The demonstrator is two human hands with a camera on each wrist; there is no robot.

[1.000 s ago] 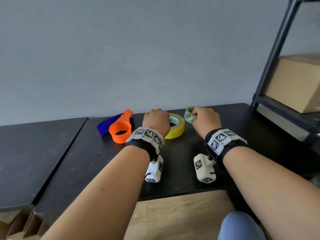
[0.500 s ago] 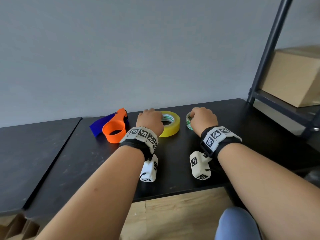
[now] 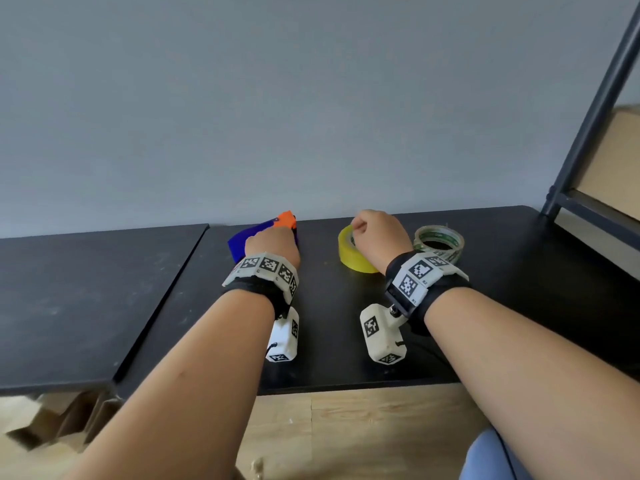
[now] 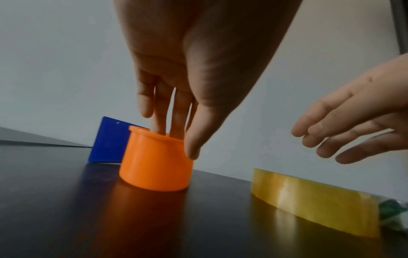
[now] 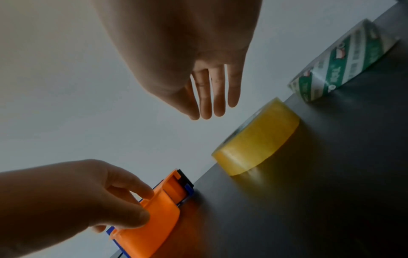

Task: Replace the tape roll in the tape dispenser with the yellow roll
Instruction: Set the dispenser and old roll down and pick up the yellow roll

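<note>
My left hand (image 4: 176, 73) pinches the empty orange dispenser (image 4: 154, 162); right hand (image 5: 194, 69), fingers apart over the yellow roll (image 5: 256, 137) beside it, could nudge the roll away.

orange and blue tape dispenser (image 4: 154, 162), yellow roll (image 5: 256, 137), green-and-white printed roll (image 5: 344, 66), black table (image 3: 346, 341)

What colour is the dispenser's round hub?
Orange; the dispenser's hub shows best in the left wrist view.

Both forearms are bare, no sleeves. Each wrist wears a black strap (image 3: 427, 299) topped by a white band of black-and-white square markers (image 3: 266, 268). A white camera block (image 3: 381, 334), marker-stamped, hangs beneath each wrist. Blue cloth (image 3: 485, 459) shows at lower right.
</note>
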